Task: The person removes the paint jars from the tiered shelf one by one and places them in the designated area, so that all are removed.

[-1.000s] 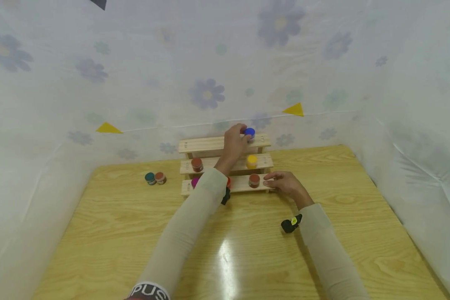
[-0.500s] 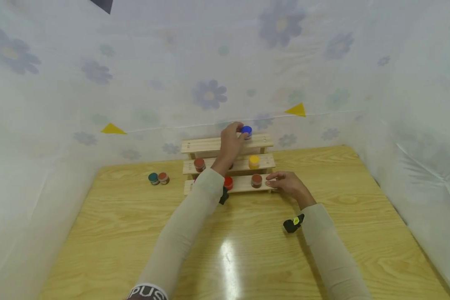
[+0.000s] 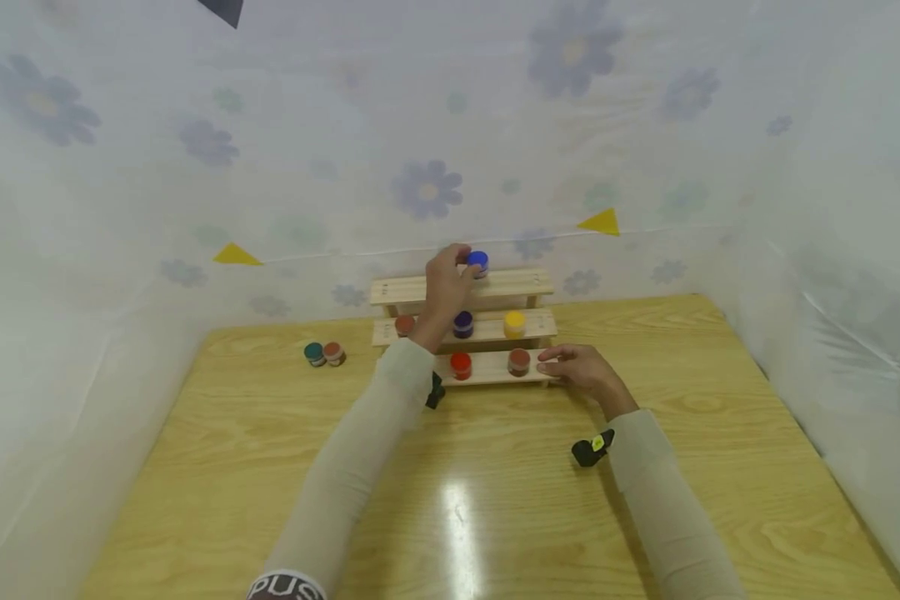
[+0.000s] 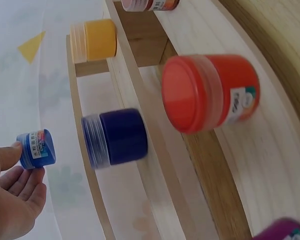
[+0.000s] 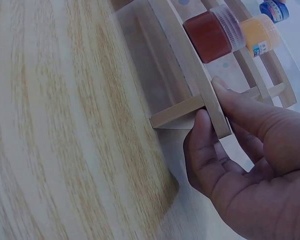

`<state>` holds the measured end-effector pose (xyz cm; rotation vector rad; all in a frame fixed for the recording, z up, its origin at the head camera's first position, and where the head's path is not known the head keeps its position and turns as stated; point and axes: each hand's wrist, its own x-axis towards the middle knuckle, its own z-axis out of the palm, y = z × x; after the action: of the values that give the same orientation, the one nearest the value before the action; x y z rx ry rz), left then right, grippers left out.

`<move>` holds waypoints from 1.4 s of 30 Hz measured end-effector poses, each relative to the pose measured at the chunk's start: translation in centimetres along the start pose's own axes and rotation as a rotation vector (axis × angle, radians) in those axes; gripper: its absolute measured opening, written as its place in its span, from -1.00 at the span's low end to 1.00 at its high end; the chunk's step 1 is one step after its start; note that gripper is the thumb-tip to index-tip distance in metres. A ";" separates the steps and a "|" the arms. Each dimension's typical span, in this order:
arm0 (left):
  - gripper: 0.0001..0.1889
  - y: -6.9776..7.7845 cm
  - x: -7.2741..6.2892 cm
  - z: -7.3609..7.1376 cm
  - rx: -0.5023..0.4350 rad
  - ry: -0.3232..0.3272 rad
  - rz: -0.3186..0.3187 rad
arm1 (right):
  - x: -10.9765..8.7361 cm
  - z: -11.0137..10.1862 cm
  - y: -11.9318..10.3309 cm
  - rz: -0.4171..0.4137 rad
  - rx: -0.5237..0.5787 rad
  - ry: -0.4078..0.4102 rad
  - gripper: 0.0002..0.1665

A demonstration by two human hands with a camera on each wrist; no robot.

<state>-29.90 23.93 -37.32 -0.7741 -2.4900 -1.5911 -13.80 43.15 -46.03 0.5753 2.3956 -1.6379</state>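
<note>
My left hand [image 3: 446, 287] pinches a small blue paint jar [image 4: 37, 149] between thumb and fingers, over the top tier of a three-tier wooden rack [image 3: 521, 282]. In the left wrist view a gap shows between the jar and the tier. At the rack's front right, my right hand [image 3: 581, 367] grips the end of the bottom tier [image 5: 217, 117] with thumb and fingers. A brown jar [image 3: 519, 362] and a red jar [image 3: 461, 365] stand on that tier. The middle tier bears a yellow jar [image 3: 514, 323], a dark blue jar [image 3: 462, 324] and a reddish-brown jar [image 3: 404, 325].
On the table [image 3: 270, 433], left of the rack, a teal jar [image 3: 314, 354] and a brown-lidded jar [image 3: 333, 353] stand side by side. A purple jar [image 4: 285, 231] shows at the left wrist view's corner. A flowered sheet [image 3: 330, 167] hangs behind the rack.
My left hand has moved left along the top tier with the blue jar, uncovering the dark blue and red jars. My right hand keeps its hold on the rack's end.
</note>
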 end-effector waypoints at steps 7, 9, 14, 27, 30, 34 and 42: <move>-0.67 -1.3 -0.1 -1.2 -0.010 0.040 0.011 | 0.2 -0.1 0.1 -0.001 0.018 -0.007 -0.53; -0.67 -1.5 -0.1 -1.6 -0.007 0.042 0.000 | 0.2 -0.1 0.2 0.001 0.016 -0.015 -0.52; -0.67 -2.0 0.0 -2.5 -0.007 0.053 -0.005 | 0.3 -0.2 0.0 0.023 0.012 -0.009 -0.48; -0.67 -4.2 0.0 -4.2 0.061 0.119 -0.014 | 0.5 -0.4 -0.2 0.008 -0.011 -0.004 -0.46; -0.67 -4.3 -0.2 -4.7 0.056 0.128 -0.040 | 0.4 -0.4 -0.2 0.007 0.019 -0.011 -0.46; -0.68 -4.5 -0.4 -5.5 0.041 0.141 -0.039 | 0.4 -0.6 0.0 0.001 0.025 -0.017 -0.47; -0.68 -5.7 -0.6 -7.3 0.049 0.173 -0.044 | 0.2 -1.1 0.4 0.007 -0.012 -0.010 -0.42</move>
<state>-33.39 15.48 -38.89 -0.5536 -2.4286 -1.5332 -13.71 44.36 -46.01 0.5715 2.3921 -1.6180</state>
